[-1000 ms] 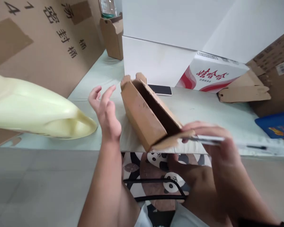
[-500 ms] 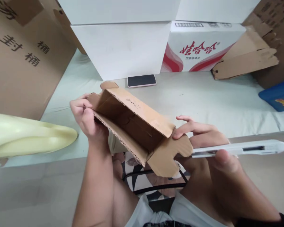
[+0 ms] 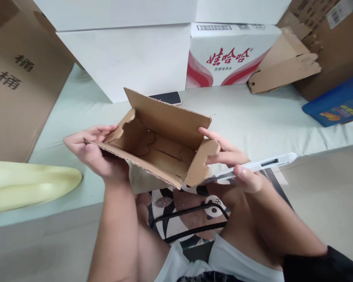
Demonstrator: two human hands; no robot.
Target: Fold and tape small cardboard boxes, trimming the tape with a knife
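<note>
A small cardboard box is held tilted in the air between my two hands, its top gaping towards me and its flaps spread. I see its bare brown inside, with slits along the bottom. My left hand is closed on the left end, thumb over the near edge. At the right end, the fingers of my right hand press the far panel and the notched end flap. That hand also grips a slim white, pen-like tool with a dark strip, its thumb on top. The tool's inner end is partly hidden beside the box.
A black-screened phone lies behind the box on the pale green cloth. White cartons stand at the back. A blue package sits right, a pale yellow object left. Large brown cartons flank the sides.
The box has turned so its inside faces me more, and its far panel now stands up and back. The white tool has shifted left with my right hand. The view has swung right.
</note>
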